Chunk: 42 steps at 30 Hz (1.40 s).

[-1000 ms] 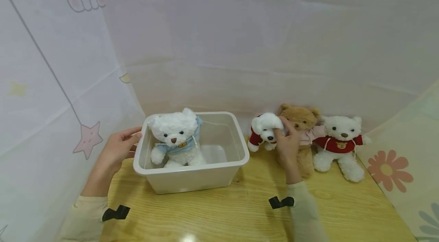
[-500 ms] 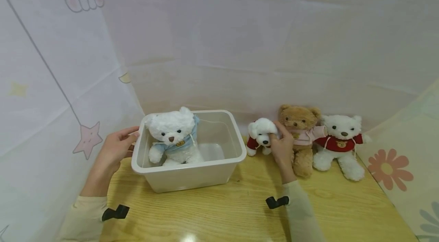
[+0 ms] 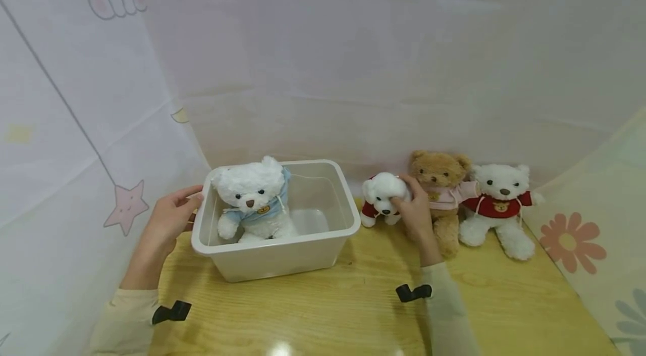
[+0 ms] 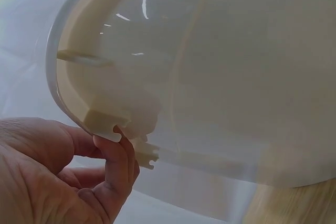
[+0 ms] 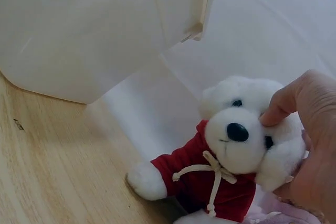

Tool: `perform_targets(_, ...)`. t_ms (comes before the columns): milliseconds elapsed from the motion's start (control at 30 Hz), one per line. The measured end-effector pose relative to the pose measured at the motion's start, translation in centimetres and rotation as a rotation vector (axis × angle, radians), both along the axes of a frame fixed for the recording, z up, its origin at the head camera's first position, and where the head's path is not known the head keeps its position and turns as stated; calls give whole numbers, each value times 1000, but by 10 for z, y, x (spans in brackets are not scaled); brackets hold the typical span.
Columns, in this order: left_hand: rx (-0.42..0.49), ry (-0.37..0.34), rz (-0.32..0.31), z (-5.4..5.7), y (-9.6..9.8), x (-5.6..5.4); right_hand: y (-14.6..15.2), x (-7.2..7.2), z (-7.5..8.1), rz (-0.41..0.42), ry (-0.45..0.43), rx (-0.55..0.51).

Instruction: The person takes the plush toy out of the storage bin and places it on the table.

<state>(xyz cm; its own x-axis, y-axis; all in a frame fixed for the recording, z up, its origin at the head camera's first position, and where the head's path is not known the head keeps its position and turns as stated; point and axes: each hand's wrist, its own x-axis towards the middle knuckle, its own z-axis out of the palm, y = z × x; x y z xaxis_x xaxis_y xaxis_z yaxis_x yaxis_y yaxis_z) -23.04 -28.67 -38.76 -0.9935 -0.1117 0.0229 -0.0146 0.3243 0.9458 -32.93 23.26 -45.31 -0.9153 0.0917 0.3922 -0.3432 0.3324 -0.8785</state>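
Note:
My left hand (image 3: pixel 169 224) holds the left rim of a cream plastic bin (image 3: pixel 277 263). In the left wrist view its fingers curl under the lip of the bin (image 4: pixel 105 129). Inside the bin sits a white teddy bear (image 3: pixel 254 182) in a blue hoodie, leaning on the left side. To the bin's right, my right hand (image 3: pixel 420 213) grips a white plush dog (image 3: pixel 386 185) by the head. The right wrist view shows the thumb pressed into the face of the dog (image 5: pixel 236 135), beside one eye. The dog wears a red hoodie and stands on the table; the other fingers are mostly hidden behind its head.
Right of the dog, a brown teddy bear (image 3: pixel 438 168) in a pink top leans at the back. Beside it sits a white bear (image 3: pixel 502 207) in a red hoodie. A printed cloth backdrop (image 3: pixel 323 64) stands behind and at the sides of the wooden table (image 3: pixel 343 311).
My right hand has shifted the plush dog a little to the left, away from the brown bear. The left hand stays at the bin's rim.

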Motion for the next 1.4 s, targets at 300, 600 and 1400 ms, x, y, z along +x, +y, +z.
perform_targets(300, -18, -5, -14, 2, -1, 1, 1, 9, 24, 45, -27, 211)
perform_targets(600, -19, -16, -24, 3, -1, 0, -2, 31, 53, -49, 46, 151)
perform_targets(1400, 6, -19, -26, 2, -2, -3, -72, 55, 153, 445, 59, 427)
